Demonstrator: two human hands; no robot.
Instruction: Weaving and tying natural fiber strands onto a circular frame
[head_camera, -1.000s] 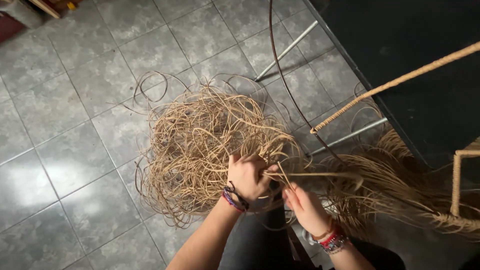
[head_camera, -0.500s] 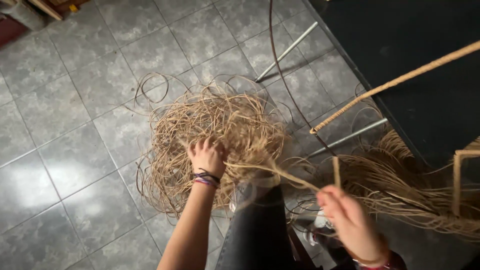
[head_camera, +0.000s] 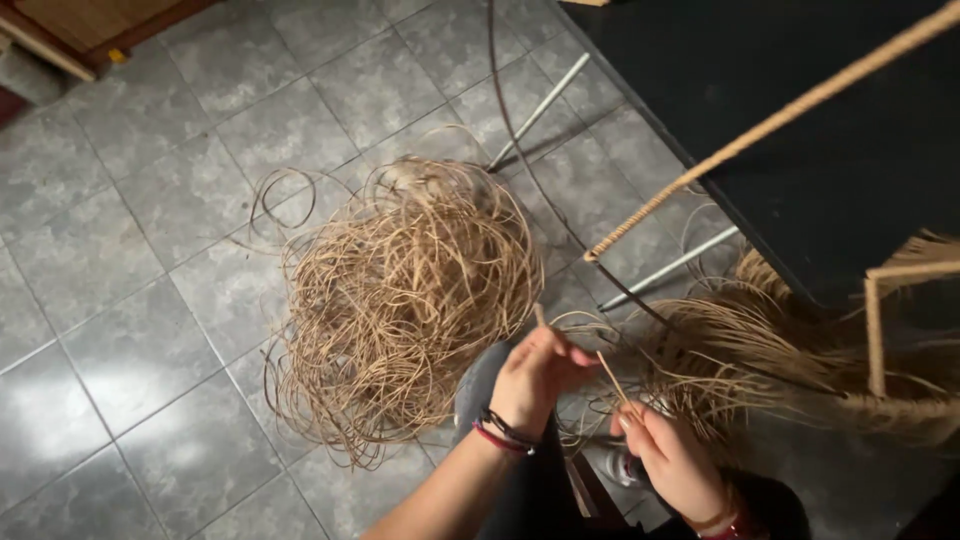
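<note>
1. We take the big tangled heap of tan cane strands (head_camera: 400, 300) on the grey tiled floor (head_camera: 110, 250) as our landmark; it lies loose and roughly round, with a few stray loops curling out on its far-left edge.
2. Our left hand (head_camera: 537, 375) sits just off the heap's near-right edge, fingers curled in and pinched on a thin cane strip (head_camera: 608, 372); dark and red bands circle its wrist.
3. Our right hand (head_camera: 672, 460) is further right of the heap and nearer to us, fingers closed narrowly around the lower part of the same strip, which runs slanted between the two hands.
4. The strip's upper end pokes up just past the left hand's fingers, near the heap's edge; we cannot tell whether it connects to the heap.
5. To the right of the heap, beyond both hands, a second mass of flatter, straw-like fibres (head_camera: 800, 360) fans out, well apart from the round heap.
6. A cane-wrapped rod (head_camera: 770, 130) slants from beside the heap's right edge up to the far right, over a black surface (head_camera: 800, 90).
7. Two pale metal legs (head_camera: 540, 110) stand on the tiles, one beyond the heap and one to its right.
8. A thin dark wire hoop (head_camera: 510, 120) arcs from beyond the heap down towards the straw-like fibres.
9. A wrapped frame corner (head_camera: 880, 310) stands at the far right, above the fibres.
</note>
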